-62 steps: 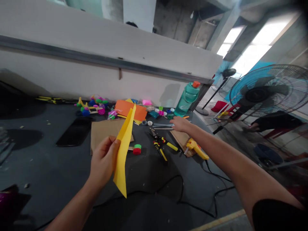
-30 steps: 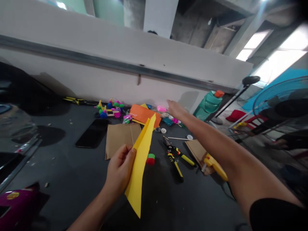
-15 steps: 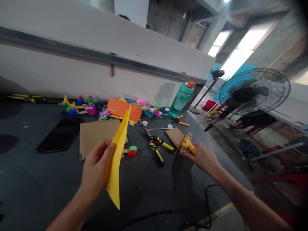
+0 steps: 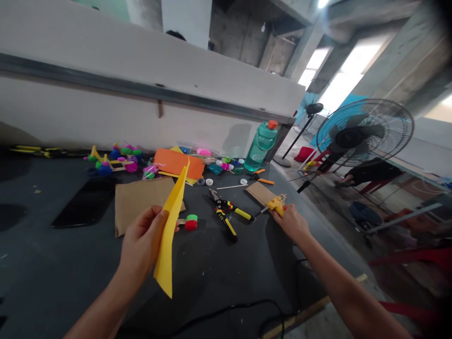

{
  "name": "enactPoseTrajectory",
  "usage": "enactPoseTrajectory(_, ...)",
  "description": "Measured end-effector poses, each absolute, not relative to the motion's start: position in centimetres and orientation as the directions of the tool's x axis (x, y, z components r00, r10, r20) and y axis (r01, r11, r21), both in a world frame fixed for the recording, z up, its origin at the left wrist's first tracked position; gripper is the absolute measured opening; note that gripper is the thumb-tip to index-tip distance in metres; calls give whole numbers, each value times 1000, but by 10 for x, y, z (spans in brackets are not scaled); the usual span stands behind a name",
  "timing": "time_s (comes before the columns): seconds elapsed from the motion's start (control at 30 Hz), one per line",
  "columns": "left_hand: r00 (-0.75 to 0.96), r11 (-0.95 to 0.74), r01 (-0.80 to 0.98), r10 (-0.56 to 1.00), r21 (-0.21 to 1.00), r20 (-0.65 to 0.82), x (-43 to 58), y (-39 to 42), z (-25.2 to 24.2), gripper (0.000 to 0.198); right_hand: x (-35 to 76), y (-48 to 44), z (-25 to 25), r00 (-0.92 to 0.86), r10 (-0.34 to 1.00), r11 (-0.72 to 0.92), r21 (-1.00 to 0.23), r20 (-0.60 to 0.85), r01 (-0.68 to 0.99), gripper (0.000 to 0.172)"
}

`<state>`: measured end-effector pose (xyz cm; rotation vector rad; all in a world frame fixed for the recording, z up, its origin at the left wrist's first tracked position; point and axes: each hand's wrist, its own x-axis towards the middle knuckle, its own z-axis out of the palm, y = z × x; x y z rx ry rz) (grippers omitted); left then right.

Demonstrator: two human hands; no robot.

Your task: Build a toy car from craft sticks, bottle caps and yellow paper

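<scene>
Lifted off the cardboard piece point(image 4: 260, 193) now, the yellow glue gun point(image 4: 276, 205) sits clasped in the right hand point(image 4: 291, 222); the left hand point(image 4: 143, 242) pinches the folded yellow paper point(image 4: 171, 229), upright.

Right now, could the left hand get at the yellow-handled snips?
Likely reachable, but not free: the left hand pinches the yellow paper; the snips lie uncovered on the table beyond it.
</scene>
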<state>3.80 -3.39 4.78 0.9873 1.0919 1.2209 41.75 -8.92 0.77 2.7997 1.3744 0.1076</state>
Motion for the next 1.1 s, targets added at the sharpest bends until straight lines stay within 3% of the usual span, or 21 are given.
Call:
enactPoseTrajectory(0.13,10,96,-199,995,975,-95,36,-33,47,23,430,-94,6,543,833,-551,76,104,831,32)
enactPoseTrajectory(0.37,20,92,-166,996,982,-90,40,-34,44,23,416,-70,15,481,861,-498,85,162,863,38)
enactPoseTrajectory(0.53,65,46,157,996,986,-57,43,-34,37,25,405,-44,11,441,888,-454,96,134,886,33)
enactPoseTrajectory(0.7,30,-92,461,996,882,88,46,-36,35,23,395,-52,31,420,889,-443,113,182,889,40)
enactPoseTrajectory(0.77,22,-117,490,992,864,122,48,-37,32,21,375,-61,45,345,895,-364,16,284,931,38)
enactPoseTrajectory(0.83,19,-110,489,993,865,116,50,-38,28,19,343,-70,54,257,909,-174,-263,328,949,32)
enactPoseTrajectory(0.9,0,-82,463,996,882,93,52,-39,24,19,302,-78,55,167,974,-45,-595,152,802,34)
enactPoseTrajectory(0.93,2,-73,449,997,891,81,54,-40,22,19,282,-81,53,114,991,-30,-705,72,708,34)
enactPoseTrajectory(1.0,-5,-53,420,998,906,61,56,-42,19,19,249,-83,46,20,1000,-11,-802,1,597,34)
enactPoseTrajectory(1.1,20,-2,300,1000,954,-4,59,-43,16,22,228,-78,34,-16,1000,19,-831,13,556,24)
